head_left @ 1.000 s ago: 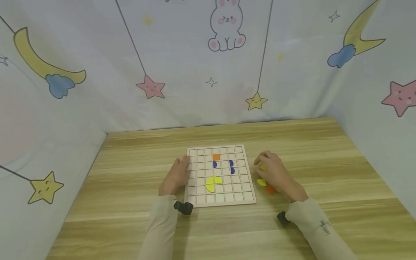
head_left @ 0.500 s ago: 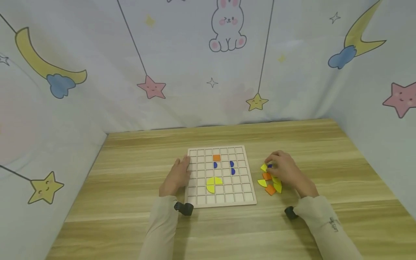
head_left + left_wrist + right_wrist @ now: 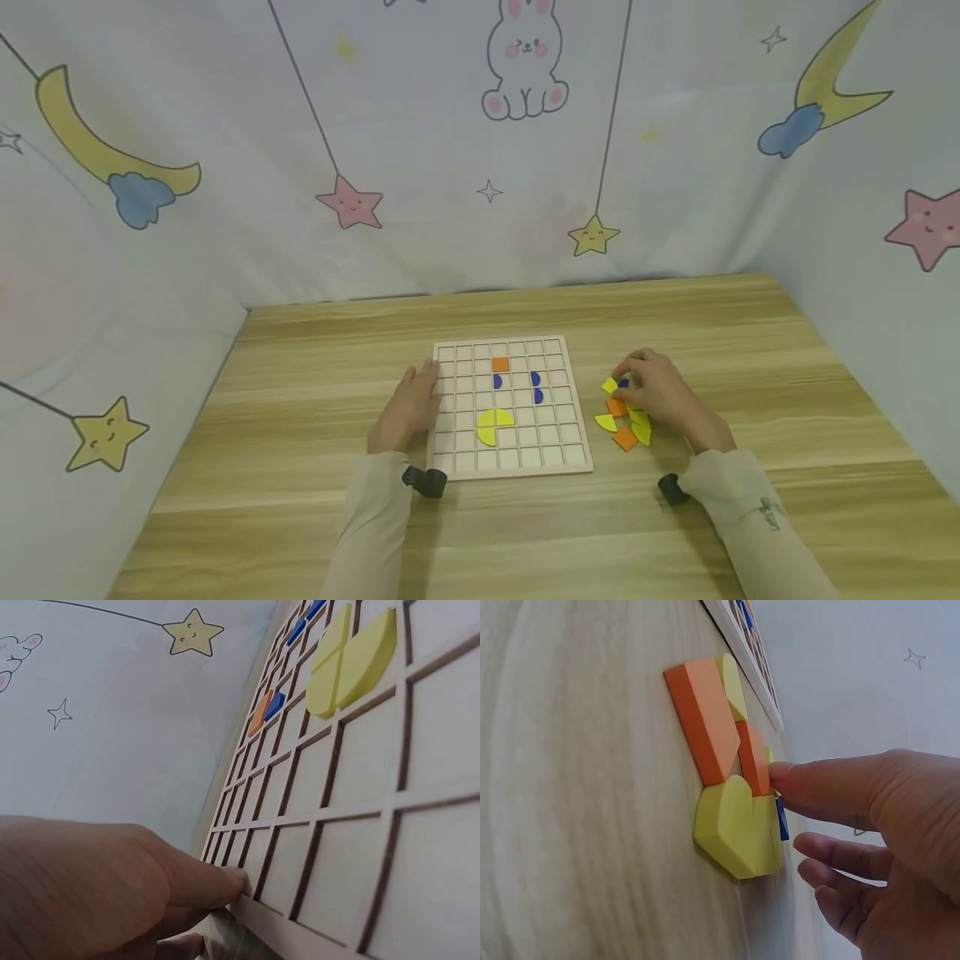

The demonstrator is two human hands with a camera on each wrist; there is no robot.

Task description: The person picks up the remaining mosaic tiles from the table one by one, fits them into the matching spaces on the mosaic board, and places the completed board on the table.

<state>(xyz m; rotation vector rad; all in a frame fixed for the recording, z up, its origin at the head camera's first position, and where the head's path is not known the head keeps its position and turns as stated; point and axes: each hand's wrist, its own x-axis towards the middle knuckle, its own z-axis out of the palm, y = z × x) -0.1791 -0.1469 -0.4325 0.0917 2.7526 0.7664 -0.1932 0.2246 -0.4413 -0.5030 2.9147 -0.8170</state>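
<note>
A pale square grid board (image 3: 551, 434) lies on the table, gripped at its left edge by my left hand (image 3: 408, 407). In the left wrist view the thumb (image 3: 229, 883) presses on its border. Set in the cells are an orange square (image 3: 500, 364), three blue half-round pieces (image 3: 536, 379) and three yellow quarter-round pieces (image 3: 487, 435). My right hand (image 3: 662, 392) hovers over a loose group of pieces right of the board. Its thumb reaches in by an orange piece (image 3: 754, 757) and a blue piece (image 3: 783, 820), with the fingers spread apart from it.
Loose yellow pieces (image 3: 606, 423) and an orange square (image 3: 625, 438) lie close together on the wood-grain table (image 3: 300, 367). A white curtain (image 3: 420, 250) printed with stars and moons encloses the back and sides.
My right hand has shifted right, away from the board, uncovering more loose yellow, orange and blue pieces; over the last half second it barely moves. The left hand stays on the board.
</note>
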